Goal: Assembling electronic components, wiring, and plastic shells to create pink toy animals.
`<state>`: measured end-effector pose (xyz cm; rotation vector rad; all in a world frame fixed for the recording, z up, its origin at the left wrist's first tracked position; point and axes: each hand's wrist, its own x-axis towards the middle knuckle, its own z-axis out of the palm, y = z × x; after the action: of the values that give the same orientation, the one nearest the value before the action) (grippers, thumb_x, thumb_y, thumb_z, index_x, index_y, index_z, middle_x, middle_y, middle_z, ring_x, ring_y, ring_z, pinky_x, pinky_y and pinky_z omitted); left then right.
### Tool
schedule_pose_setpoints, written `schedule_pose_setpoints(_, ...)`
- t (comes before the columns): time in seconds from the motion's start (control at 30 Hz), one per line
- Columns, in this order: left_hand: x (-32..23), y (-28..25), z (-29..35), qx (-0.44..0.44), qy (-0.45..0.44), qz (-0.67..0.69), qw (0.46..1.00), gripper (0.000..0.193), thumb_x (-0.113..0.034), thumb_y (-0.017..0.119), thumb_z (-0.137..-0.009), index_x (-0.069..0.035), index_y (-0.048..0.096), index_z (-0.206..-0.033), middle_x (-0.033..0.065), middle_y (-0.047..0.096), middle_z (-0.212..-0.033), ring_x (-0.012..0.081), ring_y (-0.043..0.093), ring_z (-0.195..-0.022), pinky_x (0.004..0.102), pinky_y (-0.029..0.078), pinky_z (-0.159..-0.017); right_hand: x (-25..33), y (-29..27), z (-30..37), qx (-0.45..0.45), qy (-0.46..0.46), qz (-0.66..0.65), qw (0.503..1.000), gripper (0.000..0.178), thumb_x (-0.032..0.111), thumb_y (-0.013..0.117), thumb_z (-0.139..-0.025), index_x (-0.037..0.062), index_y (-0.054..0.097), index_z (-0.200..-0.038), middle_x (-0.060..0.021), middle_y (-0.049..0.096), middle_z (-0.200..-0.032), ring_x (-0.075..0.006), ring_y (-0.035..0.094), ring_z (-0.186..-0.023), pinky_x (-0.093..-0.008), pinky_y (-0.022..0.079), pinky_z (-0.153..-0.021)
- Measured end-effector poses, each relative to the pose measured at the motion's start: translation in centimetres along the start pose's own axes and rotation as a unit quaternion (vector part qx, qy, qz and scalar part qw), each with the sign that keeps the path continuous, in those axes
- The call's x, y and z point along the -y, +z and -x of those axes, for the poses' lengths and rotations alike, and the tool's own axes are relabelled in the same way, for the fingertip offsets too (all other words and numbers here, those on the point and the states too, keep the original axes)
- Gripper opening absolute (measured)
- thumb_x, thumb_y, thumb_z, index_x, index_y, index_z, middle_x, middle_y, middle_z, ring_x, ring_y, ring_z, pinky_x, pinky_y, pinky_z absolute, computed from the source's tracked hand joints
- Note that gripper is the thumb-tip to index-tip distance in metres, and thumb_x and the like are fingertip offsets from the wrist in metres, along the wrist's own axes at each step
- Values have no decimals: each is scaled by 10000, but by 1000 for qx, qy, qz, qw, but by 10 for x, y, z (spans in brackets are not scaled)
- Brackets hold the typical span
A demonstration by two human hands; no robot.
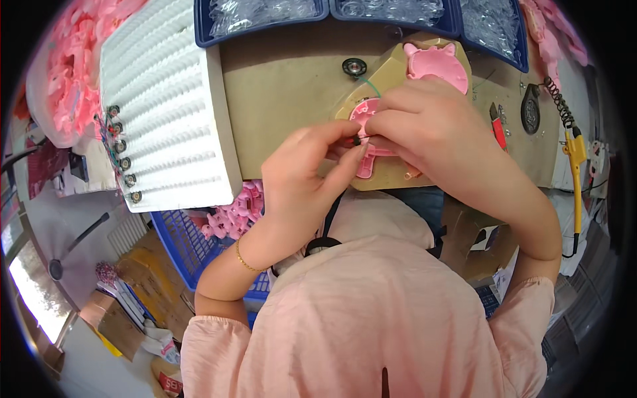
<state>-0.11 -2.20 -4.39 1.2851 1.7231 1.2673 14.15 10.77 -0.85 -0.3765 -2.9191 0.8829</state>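
My left hand (302, 169) pinches a small dark part (357, 140) between thumb and fingertips. Close against it, my right hand (424, 123) is closed too, its fingertips together at the same spot; what they grip is hidden. Both hands hover over a pink plastic shell (365, 170) with a hollow inside, lying in a tan holder (355, 99). Beyond the right hand, a rounded pink piece with two ears (434, 65) sits in the holder's far end. A small round speaker (354, 67) rests at the holder's left, a green wire running from it toward the shell.
A white ridged tray (172, 106) with several small speakers stands left. Blue bins (265, 20) of transparent parts line the back. Red-handled cutters (497, 126) and a yellow tool (576, 159) on a coiled cord are right. A blue basket (182, 245) sits below the table's edge.
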Motion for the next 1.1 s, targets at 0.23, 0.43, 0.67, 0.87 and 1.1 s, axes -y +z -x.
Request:
schedule_pose_setpoints(0.23,21,-10,9,-57,200,-244,947,260,-75,743,-648,-97,661,-893,15,581,-781,180,538,-721,299,396,-653,11,5,-10,-19,16,52,998,111,59,630,-626,19,557,-699,-82,495,-787,-256,490,-764,-349,387,-658)
schedule_pose_setpoints(0.43,33,0,13,-60,262,-313,911,393,-109,725,-626,-131,671,-1015,-24,521,-762,142,481,-690,282,353,-659,10,7,-10,-23,9,71,997,98,56,606,-610,16,540,-669,-86,493,-786,-262,492,-780,-352,380,-680)
schedule_pose_setpoints(0.67,21,-14,13,100,296,-434,845,500,-117,607,-649,-8,615,-1137,-17,454,-692,137,456,-662,237,366,-535,12,4,-15,19,20,69,997,85,74,607,-663,9,555,-682,-86,503,-787,-260,496,-791,-359,388,-691)
schedule_pose_setpoints(0.87,0,-17,3,197,318,-512,773,532,-100,557,-643,32,590,-1157,-14,465,-620,135,459,-614,232,381,-499,12,-2,-13,46,57,42,996,92,94,634,-697,31,583,-741,-86,525,-816,-256,502,-814,-350,397,-723)
schedule_pose_setpoints(1.1,44,-3,12,35,273,-285,918,484,-106,684,-726,1,569,-1184,4,452,-586,142,457,-525,269,406,-494,-2,4,-22,-50,19,72,996,205,130,655,-727,23,612,-895,-81,561,-876,-270,531,-930,-358,402,-841)
